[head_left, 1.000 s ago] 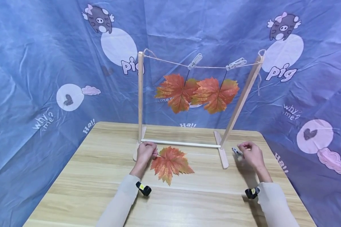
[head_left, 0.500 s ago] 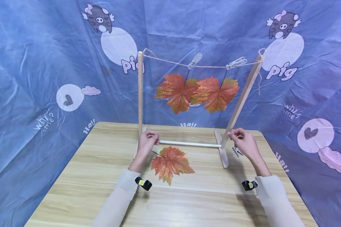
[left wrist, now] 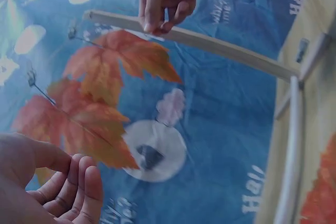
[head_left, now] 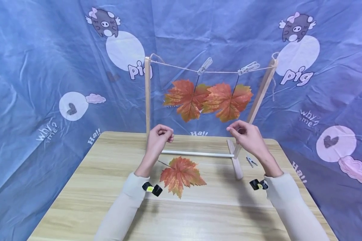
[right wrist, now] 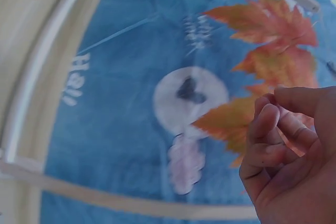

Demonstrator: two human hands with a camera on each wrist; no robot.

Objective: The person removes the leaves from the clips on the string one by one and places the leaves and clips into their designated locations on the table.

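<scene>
Above the table, my left hand (head_left: 159, 139) hovers in front of the rack's left post, fingers loosely curled around nothing. My right hand (head_left: 248, 137), likewise without anything in it, is raised before the right post, thumb close to the index fingertip in the right wrist view. Below the left hand lies an orange artificial maple leaf (head_left: 182, 175), stem toward the left. A grey clothespin (head_left: 251, 161) rests on the tabletop under the right hand. Two more maple leaves, a left one (head_left: 187, 100) and a right one (head_left: 229, 102), hang by their stems from pale clothespins (head_left: 205, 66) on the twine (head_left: 176, 67).
The wooden rack has a left post (head_left: 147, 97), a slanting right post (head_left: 260, 92) and a white crossbar (head_left: 199, 154) low between them. Behind the wooden table (head_left: 87, 187) hangs a blue printed cloth (head_left: 181, 30).
My left hand has come off the table leaf's stem and risen. My right hand has lifted from beside the loose clothespin and shifted left. Leaf and clothespin stay on the table.
</scene>
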